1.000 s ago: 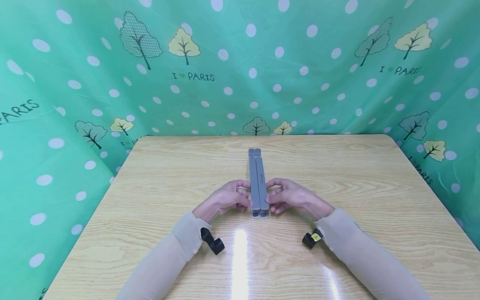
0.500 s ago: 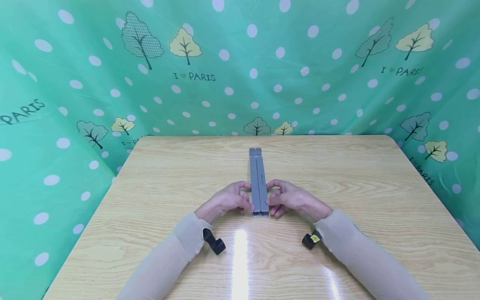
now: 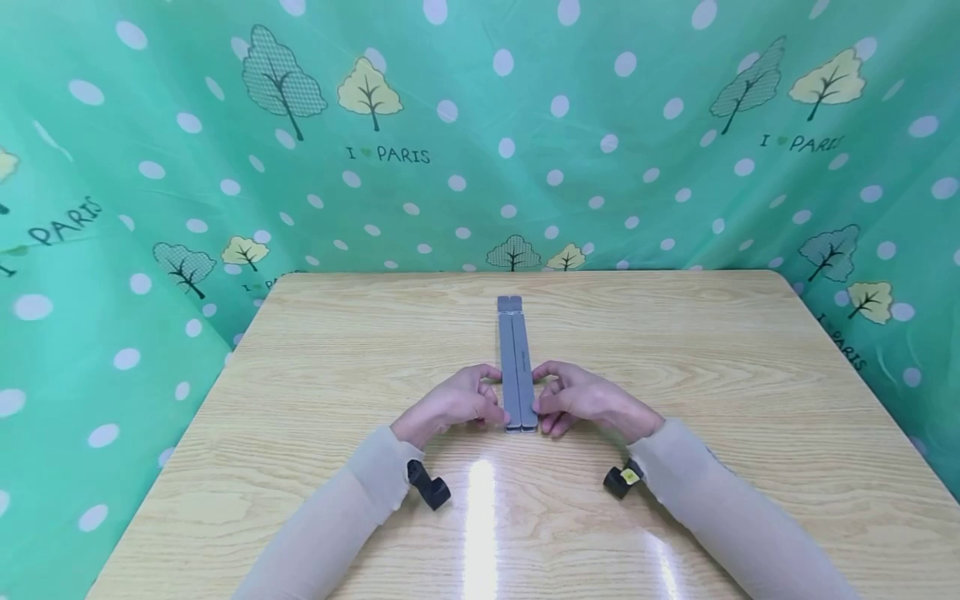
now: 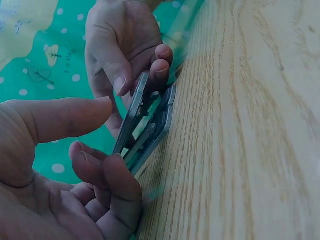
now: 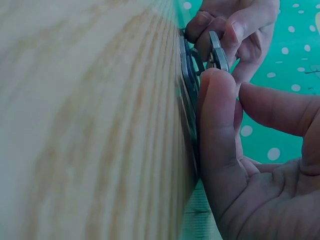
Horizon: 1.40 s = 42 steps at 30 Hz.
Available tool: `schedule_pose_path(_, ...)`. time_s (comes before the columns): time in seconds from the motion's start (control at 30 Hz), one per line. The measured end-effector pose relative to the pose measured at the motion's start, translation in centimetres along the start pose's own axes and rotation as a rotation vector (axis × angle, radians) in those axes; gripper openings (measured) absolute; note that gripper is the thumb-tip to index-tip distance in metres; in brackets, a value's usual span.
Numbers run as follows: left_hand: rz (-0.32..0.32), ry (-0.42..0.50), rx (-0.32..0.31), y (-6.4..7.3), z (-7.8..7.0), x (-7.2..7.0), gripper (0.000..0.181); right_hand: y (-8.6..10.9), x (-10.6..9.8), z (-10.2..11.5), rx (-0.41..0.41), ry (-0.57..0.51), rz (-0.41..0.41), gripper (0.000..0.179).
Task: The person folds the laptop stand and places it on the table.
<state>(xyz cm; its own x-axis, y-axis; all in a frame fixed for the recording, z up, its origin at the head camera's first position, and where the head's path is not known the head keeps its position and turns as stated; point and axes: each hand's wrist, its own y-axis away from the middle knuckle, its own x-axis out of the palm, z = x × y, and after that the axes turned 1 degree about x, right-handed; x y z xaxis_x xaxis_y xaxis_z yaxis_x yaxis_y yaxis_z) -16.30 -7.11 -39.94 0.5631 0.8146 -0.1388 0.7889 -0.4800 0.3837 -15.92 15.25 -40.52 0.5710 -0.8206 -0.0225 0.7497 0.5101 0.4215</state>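
Observation:
A slim grey folding laptop stand (image 3: 516,358), its two long bars side by side, lies lengthwise on the table. My left hand (image 3: 457,398) holds its left edge near the close end, thumb at the end corner and curled fingers along the side. Mirroring it, my right hand (image 3: 585,395) grips the right edge between thumb and fingers. In the left wrist view the stand (image 4: 131,117) shows upper and lower layers parted by a narrow wedge, with linking parts inside. The right wrist view shows the lower layer (image 5: 189,70) along the tabletop, partly hidden behind fingers.
The wooden table (image 3: 337,333) reaches back to a green dotted curtain (image 3: 480,167) printed with trees. Black wrist cameras (image 3: 431,487) sit at both cuffs. Bright light reflections (image 3: 480,525) streak the near tabletop.
The stand's upper bars have come down toward the lower layer, so the gap at the near end has narrowed. Both hands keep nearly the same place, sinking slightly with it.

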Motion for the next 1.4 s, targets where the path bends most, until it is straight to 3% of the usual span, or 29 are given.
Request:
schedule_pose_path(0.27,-0.034,-0.089,-0.021,-0.2,0.0,0.1,0.08,0.2,0.1,0.1,0.001,0.071,-0.018,0.061)
schedule_pose_path(0.8,-0.051,-0.145,-0.014,0.1,-0.4,0.3,0.076,0.5,0.1,0.3,-0.001,0.143,-0.061,0.066)
schedule_pose_path(0.9,-0.037,-0.196,0.019,0.3,-0.6,-0.1,0.071,0.7,0.1,0.9,0.014,0.168,-0.11,0.066)
schedule_pose_path(1.03,-0.055,-0.272,0.111,0.7,-1.3,-1.3,0.062,1.2,-0.3,2.2,-0.003,0.255,-0.17,0.066)
schedule_pose_path(1.2,-0.134,-0.423,0.248,2.2,-2.0,-3.1,0.054,1.9,-1.0,4.1,-0.093,0.461,-0.207,0.063)
schedule_pose_path(1.4,-0.301,-0.842,0.354,3.7,-2.8,-5.0,0.051,3.4,-2.7,5.9,-0.207,0.697,-0.337,0.054)
